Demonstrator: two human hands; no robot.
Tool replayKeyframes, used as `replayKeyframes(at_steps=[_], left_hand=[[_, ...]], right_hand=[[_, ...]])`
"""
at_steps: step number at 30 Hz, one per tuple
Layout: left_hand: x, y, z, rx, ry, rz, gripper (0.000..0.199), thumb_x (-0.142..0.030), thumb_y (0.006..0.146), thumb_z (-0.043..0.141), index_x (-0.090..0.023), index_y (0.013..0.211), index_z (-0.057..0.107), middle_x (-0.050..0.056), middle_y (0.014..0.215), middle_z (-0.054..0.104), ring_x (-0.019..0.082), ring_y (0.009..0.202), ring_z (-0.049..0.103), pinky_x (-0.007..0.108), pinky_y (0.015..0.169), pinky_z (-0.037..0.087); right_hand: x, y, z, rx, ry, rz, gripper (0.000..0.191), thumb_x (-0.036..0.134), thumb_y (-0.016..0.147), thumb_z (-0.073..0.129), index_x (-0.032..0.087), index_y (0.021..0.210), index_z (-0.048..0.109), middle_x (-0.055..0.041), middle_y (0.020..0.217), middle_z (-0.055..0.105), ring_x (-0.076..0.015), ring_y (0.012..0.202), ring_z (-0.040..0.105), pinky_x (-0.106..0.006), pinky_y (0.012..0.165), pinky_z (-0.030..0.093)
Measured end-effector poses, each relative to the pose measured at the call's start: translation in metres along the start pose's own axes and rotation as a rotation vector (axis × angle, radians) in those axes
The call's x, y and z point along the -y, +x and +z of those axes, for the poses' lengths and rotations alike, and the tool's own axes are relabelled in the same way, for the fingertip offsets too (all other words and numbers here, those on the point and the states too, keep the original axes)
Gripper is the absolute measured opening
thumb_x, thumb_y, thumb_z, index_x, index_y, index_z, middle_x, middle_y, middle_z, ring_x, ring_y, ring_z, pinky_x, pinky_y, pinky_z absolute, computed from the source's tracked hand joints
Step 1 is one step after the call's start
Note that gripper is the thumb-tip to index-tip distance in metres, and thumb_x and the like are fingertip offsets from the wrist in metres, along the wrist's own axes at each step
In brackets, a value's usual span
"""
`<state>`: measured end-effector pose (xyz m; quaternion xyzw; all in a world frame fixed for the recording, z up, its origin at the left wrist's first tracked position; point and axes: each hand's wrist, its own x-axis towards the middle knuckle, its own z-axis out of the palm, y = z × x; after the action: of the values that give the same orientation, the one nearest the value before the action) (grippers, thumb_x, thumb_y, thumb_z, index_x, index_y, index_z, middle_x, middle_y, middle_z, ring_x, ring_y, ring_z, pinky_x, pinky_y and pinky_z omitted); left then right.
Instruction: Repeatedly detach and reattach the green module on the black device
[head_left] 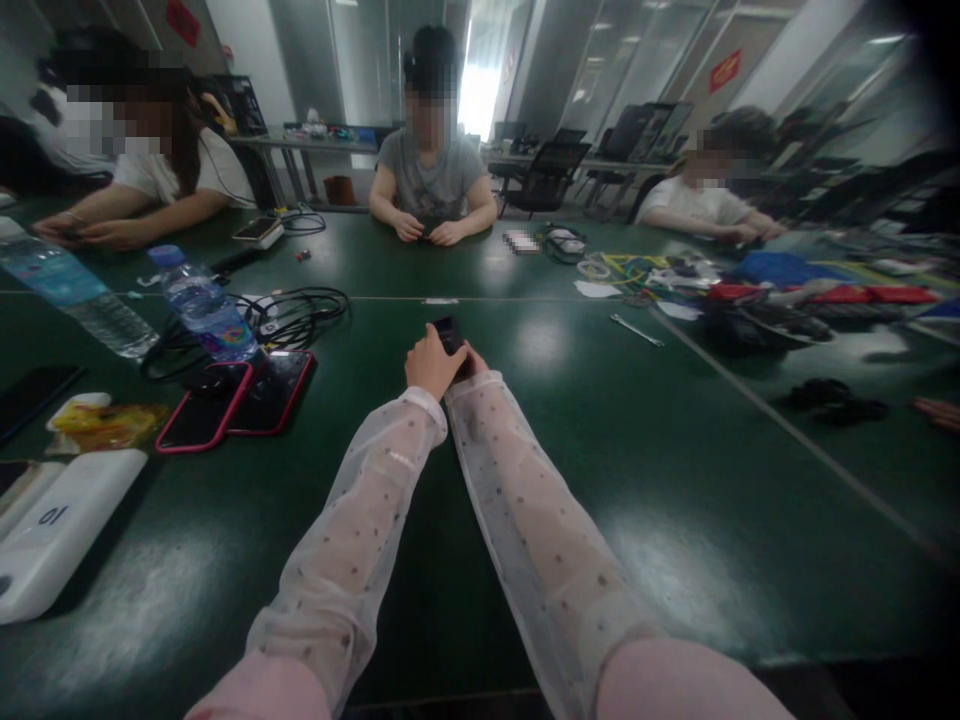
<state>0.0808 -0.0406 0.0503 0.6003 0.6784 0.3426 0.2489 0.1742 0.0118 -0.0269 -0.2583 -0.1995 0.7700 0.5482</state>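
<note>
Both of my hands are stretched forward over the green table, close together near its middle. My left hand is closed around a small black object, whose kind I cannot make out. On its near right side, my right hand grips the same object, with the thumb bent toward it. Fingers of both hands partly cover the black object. Sheer white dotted sleeves reach down to my wrists.
To the left are two water bottles, coiled black cables, phones with pink-red edges and a white power bank. A silver wrench-like tool lies right, before piled cables. Several people sit around the table.
</note>
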Motion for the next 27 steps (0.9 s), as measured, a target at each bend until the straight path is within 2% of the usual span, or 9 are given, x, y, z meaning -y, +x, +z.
replayKeyframes(at_steps=[2,5,8,10,13,16,20,23,27], left_hand=[[-0.005,-0.003,-0.005,-0.008,0.121,0.046,0.074,-0.047,0.081,0.063,-0.012,0.142,0.039,0.022,0.123,0.062,0.036,0.118,0.057,0.043,0.097,0.041],[-0.006,-0.001,-0.012,-0.031,0.097,0.091,0.064,-0.045,0.081,0.063,-0.012,0.135,0.048,0.022,0.118,0.064,0.037,0.112,0.060,0.045,0.094,0.042],[0.002,0.012,-0.019,-0.065,-0.084,0.143,0.053,-0.041,0.079,0.065,-0.013,0.123,0.057,0.021,0.119,0.064,0.036,0.114,0.058,0.046,0.097,0.040],[0.009,0.024,-0.026,-0.044,-0.344,0.145,0.050,-0.035,0.076,0.068,-0.015,0.121,0.059,0.016,0.118,0.065,0.031,0.112,0.059,0.041,0.098,0.042],[0.022,0.038,-0.037,0.103,-0.825,-0.076,0.041,-0.031,0.075,0.068,-0.018,0.113,0.062,0.008,0.103,0.068,0.023,0.095,0.065,0.033,0.084,0.050],[0.037,0.042,-0.047,0.297,-1.181,-0.254,0.033,-0.040,0.079,0.066,-0.018,0.104,0.065,0.005,0.086,0.068,0.018,0.080,0.065,0.028,0.071,0.051],[0.063,0.039,-0.042,0.438,-1.546,-0.421,0.053,-0.061,0.087,0.050,-0.014,0.104,0.064,0.007,0.083,0.068,0.016,0.072,0.065,0.027,0.064,0.052],[0.079,0.039,-0.028,0.460,-1.685,-0.520,0.057,-0.060,0.093,0.036,-0.012,0.105,0.062,0.007,0.079,0.068,0.015,0.068,0.065,0.026,0.060,0.051],[0.084,0.043,-0.017,0.440,-1.663,-0.529,0.056,-0.060,0.093,0.038,-0.010,0.103,0.063,0.008,0.074,0.067,0.015,0.065,0.064,0.025,0.059,0.051]], right_hand=[[-0.001,-0.001,0.001,-0.045,0.004,0.014,0.046,0.034,0.101,0.025,0.012,0.115,0.063,-0.0043,0.081,0.075,-0.0176,0.085,0.071,-0.033,0.093,0.053],[-0.001,-0.001,0.005,-0.089,0.072,-0.038,0.043,0.030,0.101,0.026,0.012,0.116,0.062,-0.0037,0.082,0.075,-0.0152,0.085,0.071,-0.029,0.090,0.055],[0.000,0.003,0.007,-0.201,0.155,-0.042,0.036,0.026,0.100,0.031,0.012,0.111,0.063,-0.0023,0.073,0.073,-0.0137,0.071,0.070,-0.024,0.075,0.058],[0.002,0.005,0.006,-0.253,0.193,-0.016,0.035,0.027,0.101,0.032,0.012,0.109,0.062,-0.0023,0.069,0.072,-0.0138,0.065,0.069,-0.023,0.065,0.058],[0.005,0.004,0.007,-0.220,0.238,0.004,0.040,0.030,0.102,0.026,0.011,0.110,0.060,-0.0055,0.074,0.072,-0.0146,0.067,0.070,-0.024,0.061,0.059],[0.007,0.000,0.010,-0.190,0.248,-0.002,0.044,0.029,0.102,0.021,0.008,0.115,0.058,-0.0082,0.079,0.073,-0.0157,0.074,0.071,-0.024,0.062,0.059],[0.006,-0.002,0.013,-0.209,0.240,-0.022,0.042,0.028,0.102,0.025,0.006,0.124,0.053,-0.0081,0.078,0.072,-0.0162,0.076,0.071,-0.024,0.063,0.059],[0.005,0.000,0.009,-0.195,0.250,-0.024,0.042,0.027,0.101,0.026,0.005,0.125,0.052,-0.0094,0.082,0.072,-0.0168,0.079,0.071,-0.024,0.064,0.059],[0.003,0.003,0.005,-0.178,0.242,-0.025,0.041,0.027,0.101,0.026,0.008,0.126,0.052,-0.0089,0.085,0.073,-0.0169,0.081,0.071,-0.026,0.064,0.059]])
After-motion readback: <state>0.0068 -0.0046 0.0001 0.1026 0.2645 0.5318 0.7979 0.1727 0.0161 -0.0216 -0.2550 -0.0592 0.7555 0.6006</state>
